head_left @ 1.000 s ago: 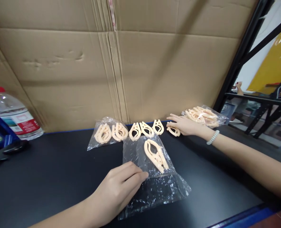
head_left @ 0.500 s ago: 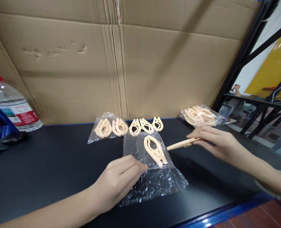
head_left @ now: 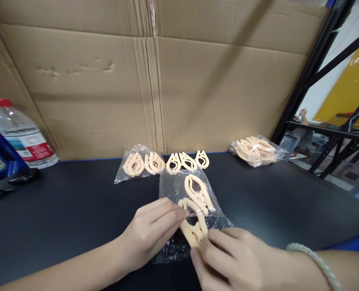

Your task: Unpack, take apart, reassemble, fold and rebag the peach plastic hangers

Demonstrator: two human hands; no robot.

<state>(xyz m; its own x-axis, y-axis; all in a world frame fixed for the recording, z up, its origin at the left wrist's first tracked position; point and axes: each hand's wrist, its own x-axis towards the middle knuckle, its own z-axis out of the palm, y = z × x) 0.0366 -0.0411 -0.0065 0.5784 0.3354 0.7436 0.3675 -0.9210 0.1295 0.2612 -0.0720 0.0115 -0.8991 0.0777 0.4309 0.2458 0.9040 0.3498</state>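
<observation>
My left hand is closed, pinching the edge of a clear plastic bag that lies flat on the black table. Inside that bag rests one cream folded clothes hanger. Between the fingers of my right hand is another cream folded hanger, held by its near end. Its far end overlaps the bag's mouth beside my left fingertips; whether it is inside or on top of the plastic I cannot tell. Behind the bag stand three loose folded hangers in a row.
Left of the row lies a clear bag with folded hangers. Another full bag of hangers sits at the back right. A red-capped water bottle stands far left, near a black object. A cardboard wall closes the back.
My right hand has come left and down from the right side, bringing its hanger to the bag's mouth. My left hand has stayed on the bag's edge.
</observation>
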